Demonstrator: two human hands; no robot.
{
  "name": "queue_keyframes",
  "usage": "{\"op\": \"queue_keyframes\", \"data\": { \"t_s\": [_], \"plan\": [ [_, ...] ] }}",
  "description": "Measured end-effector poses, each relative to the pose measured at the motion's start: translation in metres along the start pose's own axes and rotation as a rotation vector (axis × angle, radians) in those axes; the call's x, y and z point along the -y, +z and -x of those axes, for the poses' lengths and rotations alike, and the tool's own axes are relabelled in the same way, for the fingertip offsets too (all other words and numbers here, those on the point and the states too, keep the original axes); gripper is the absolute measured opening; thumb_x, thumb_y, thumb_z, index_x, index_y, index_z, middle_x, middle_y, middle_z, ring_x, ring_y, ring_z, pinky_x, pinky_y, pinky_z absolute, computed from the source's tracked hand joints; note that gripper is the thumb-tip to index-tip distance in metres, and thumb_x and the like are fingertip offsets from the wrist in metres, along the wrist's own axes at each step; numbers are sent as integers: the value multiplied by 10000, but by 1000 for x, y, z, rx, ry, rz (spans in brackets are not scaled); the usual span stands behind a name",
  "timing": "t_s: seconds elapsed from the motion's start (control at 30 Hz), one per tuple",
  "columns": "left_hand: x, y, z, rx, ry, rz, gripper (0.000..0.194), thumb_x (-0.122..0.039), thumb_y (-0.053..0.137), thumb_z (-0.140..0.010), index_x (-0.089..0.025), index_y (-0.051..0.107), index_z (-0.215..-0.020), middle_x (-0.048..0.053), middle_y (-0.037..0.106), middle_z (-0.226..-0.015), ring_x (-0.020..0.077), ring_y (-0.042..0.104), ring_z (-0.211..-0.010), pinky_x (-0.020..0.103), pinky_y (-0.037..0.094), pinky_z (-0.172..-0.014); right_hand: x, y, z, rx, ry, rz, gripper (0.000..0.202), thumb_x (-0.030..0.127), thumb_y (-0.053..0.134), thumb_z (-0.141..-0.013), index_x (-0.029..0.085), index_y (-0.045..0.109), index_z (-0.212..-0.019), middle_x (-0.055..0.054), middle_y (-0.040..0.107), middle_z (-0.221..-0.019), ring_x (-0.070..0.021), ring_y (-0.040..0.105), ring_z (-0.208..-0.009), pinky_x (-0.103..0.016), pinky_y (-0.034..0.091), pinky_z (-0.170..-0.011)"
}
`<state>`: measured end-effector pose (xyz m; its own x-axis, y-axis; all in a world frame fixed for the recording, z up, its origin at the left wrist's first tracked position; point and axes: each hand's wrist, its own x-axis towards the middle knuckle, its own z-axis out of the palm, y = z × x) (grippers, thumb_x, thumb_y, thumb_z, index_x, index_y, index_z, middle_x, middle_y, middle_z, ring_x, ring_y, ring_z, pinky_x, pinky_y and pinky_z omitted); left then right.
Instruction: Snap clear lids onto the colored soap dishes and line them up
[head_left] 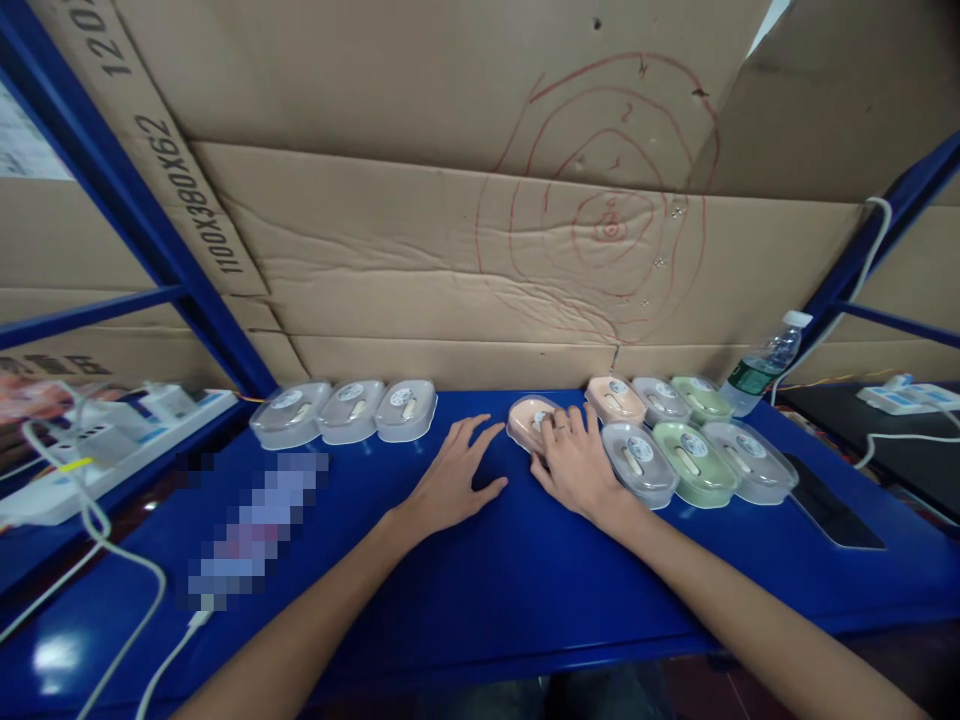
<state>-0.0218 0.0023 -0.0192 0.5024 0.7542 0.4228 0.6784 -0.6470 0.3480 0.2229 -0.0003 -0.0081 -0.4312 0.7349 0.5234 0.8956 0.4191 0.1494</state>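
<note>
My right hand (576,455) lies over a pink box with a clear lid (528,420), its fingers on the lid and its thumb by the near side. Part of that box is hidden under the fingers. To its left, my left hand (455,478) hovers or rests on the blue table with fingers spread and nothing in them. Close by on the right stand a second pink box (616,402), grey boxes (637,465) and green boxes (694,465), each with a round sticker and a pale tab on the lid.
Three grey lidded boxes (351,412) stand in a row at the back left. A pixelated item on a white cable (251,530) lies nearer. On the right are a plastic bottle (765,365) and a dark flat phone-like slab (836,510). Cardboard (420,240) walls the back.
</note>
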Motion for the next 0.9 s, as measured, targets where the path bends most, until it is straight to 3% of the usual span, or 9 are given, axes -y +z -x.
{"op": "queue_keyframes", "data": {
  "t_s": [0.13, 0.4, 0.67, 0.77, 0.9],
  "plan": [
    [8, 1, 1, -3, -8, -9, 669, -376, 726, -963, -274, 457, -1567, 146, 411, -1612, 390, 366, -1523, 643, 397, -1251, -9, 5, -20, 45, 80, 93, 370, 317, 620, -981, 130, 695, -1291, -246, 709, -1199, -431, 560, -1148, -702, 412, -1094],
    [14, -6, -4, -98, -7, -105, 507, -410, 682, -978, -207, 585, -1432, 171, 532, -1487, 403, 427, -1462, 636, 409, -1229, -24, 7, -30, 53, 227, 124, 357, 352, 640, -979, 48, 710, -1152, -314, 675, -1165, -456, 566, -1116, -699, 425, -1008],
    [40, -32, -8, -317, -270, -443, 573, -415, 654, -946, -141, 559, -1440, 256, 532, -1496, 542, 318, -1515, 723, 323, -1205, -37, 10, -29, 49, 281, 181, 361, 388, 637, -996, 82, 689, -1180, -306, 682, -1208, -465, 581, -1161, -737, 425, -1018],
    [49, -35, -6, -328, -350, -496, 617, -415, 674, -915, -112, 547, -1438, 284, 529, -1496, 573, 287, -1527, 730, 292, -1201, -35, 7, -30, 89, 307, 187, 380, 366, 691, -978, 47, 689, -1183, -336, 676, -1224, -485, 591, -1167, -757, 403, -1038],
    [53, -32, -4, -259, -398, -572, 612, -405, 676, -903, -73, 558, -1404, 317, 573, -1414, 578, 394, -1443, 705, 339, -1152, -29, -6, -32, 77, 343, 115, 415, 419, 741, -962, 63, 698, -1171, -343, 673, -1254, -523, 575, -1224, -799, 371, -1061]
  ]
}}
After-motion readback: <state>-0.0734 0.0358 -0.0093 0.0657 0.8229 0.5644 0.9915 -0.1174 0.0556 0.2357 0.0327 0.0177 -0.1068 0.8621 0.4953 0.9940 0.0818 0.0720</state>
